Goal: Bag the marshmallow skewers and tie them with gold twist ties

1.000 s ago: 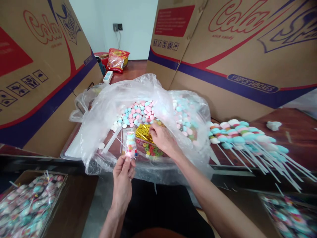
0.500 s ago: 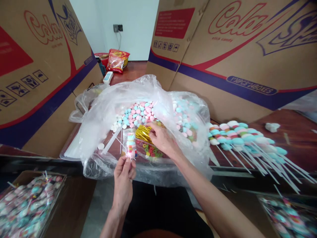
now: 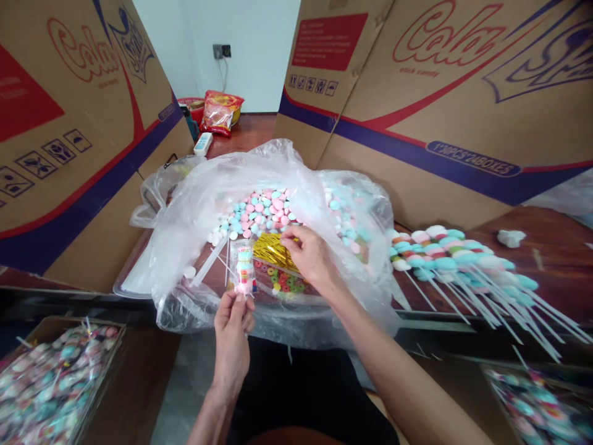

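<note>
Pinching a candy stick (image 3: 244, 270), left hand (image 3: 233, 337) hovers at the bag's (image 3: 194, 204) near edge.

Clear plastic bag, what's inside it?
Pink, blue and white candies, gold twist ties, coloured ring candies and white sticks. The right hand pinches the ties. Anything beneath the heap is hidden.

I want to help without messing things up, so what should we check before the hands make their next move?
1. Left hand pinches the wrapped candy stick upright: ok.
2. Right hand touches the gold twist ties: ok.
3. Only one tie in its grip: cannot tell.
4. Wrapper gathered tight under the candy: cannot tell.
5. Bare candy skewers lie apart from both hands: ok.
</note>
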`<state>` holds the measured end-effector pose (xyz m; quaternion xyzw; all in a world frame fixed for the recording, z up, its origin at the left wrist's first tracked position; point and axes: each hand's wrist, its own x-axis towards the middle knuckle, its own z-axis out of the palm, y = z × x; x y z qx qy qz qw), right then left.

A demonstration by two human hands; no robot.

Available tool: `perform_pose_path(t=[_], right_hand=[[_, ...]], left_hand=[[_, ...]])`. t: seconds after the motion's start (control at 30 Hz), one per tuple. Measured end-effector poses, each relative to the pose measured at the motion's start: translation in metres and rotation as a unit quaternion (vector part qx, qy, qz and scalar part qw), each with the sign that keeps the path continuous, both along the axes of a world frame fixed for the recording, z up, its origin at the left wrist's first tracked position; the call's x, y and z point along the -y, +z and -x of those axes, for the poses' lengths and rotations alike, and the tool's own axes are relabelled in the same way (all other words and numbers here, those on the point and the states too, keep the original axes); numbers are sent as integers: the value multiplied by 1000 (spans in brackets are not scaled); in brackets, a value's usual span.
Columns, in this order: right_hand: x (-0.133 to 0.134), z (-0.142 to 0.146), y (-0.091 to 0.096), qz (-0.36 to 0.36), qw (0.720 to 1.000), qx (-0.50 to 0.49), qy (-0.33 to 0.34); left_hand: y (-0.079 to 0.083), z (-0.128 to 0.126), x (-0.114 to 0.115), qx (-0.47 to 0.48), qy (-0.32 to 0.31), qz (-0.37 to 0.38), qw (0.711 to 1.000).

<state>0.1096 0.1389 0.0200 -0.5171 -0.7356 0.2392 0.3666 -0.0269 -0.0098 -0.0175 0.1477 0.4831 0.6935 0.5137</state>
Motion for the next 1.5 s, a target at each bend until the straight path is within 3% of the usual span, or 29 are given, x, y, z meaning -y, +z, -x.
perform_pose_path(t=[0.13,0.23,0.33,0.53,0.7,0.83,1.1,1.27,1.33,1.4,1.5], right_hand=[[22,-4,8,31,977,-206,-38],[56,5,8,145,911,-387,-16],[91,20,-6,198,864,-461,-35],[122,30,-37,107,904,-403,-96],[126,26,-39,54,919,-377,-102],[127,23,-38,59,926,-360,-97],[127,10,-39,106,956,-273,2],[122,-5,-25,146,938,-289,122],[119,-12,-23,138,938,-273,166],[118,-16,-25,102,954,-224,174],[122,-17,-32,3,983,-134,124]], left_hand=[[-1,-2,-2,-29,18,-9,999],[1,-6,-5,-19,9,-22,1000],[5,-11,-7,13,-18,-26,999],[13,-22,-2,54,-60,-29,996],[19,-32,1,59,-63,-31,996],[17,-37,-1,32,-45,-38,998],[12,-27,-2,72,-79,1,994],[22,-12,0,216,-213,64,951],[24,-10,1,232,-269,82,931],[22,-14,2,184,-283,84,938],[13,-25,5,19,-206,46,977]])
